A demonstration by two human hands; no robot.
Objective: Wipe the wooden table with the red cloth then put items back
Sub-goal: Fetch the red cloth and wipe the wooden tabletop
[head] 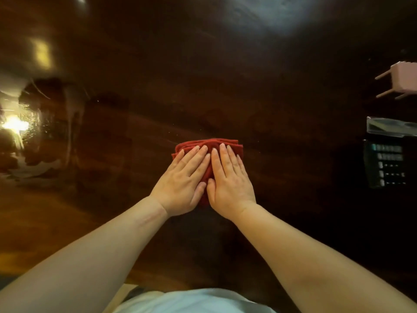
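Note:
A folded red cloth (208, 145) lies on the dark, glossy wooden table (203, 75) in front of me. My left hand (184, 180) and my right hand (230, 179) lie side by side flat on the cloth, fingers straight and pressing down on it. Only the cloth's far edge and a strip between the hands show; the rest is hidden under my palms.
At the right edge stand a small pink stool-like object (401, 81), a clear plastic holder (390, 127) and a dark calculator (387, 166). Lamp glare and reflections cover the table's left side (15, 125). My pale shirt shows at the bottom edge.

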